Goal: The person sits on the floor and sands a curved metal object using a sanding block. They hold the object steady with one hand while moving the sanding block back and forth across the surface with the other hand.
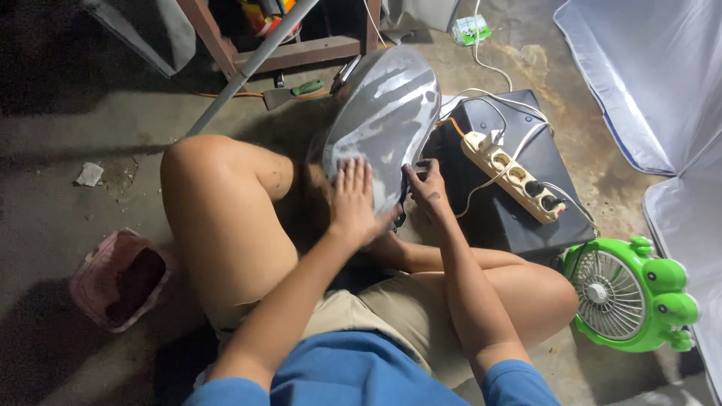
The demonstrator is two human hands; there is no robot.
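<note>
A grey, curved metal tank-shaped body part (387,105) stands tilted between my legs, with patchy pale filler on its surface. My left hand (353,199) lies flat on its lower face, fingers together and pressed against it. My right hand (426,188) grips the part's lower right edge, beside a dark fitting. I sit on the concrete floor with my left knee (199,162) raised.
A black case (519,218) on the right carries a white power strip (511,173) with cables. A green frog-shaped fan (628,289) stands at the lower right. A pink basket (116,278) sits left. A scraper (293,92), wooden frame and white sheet lie beyond.
</note>
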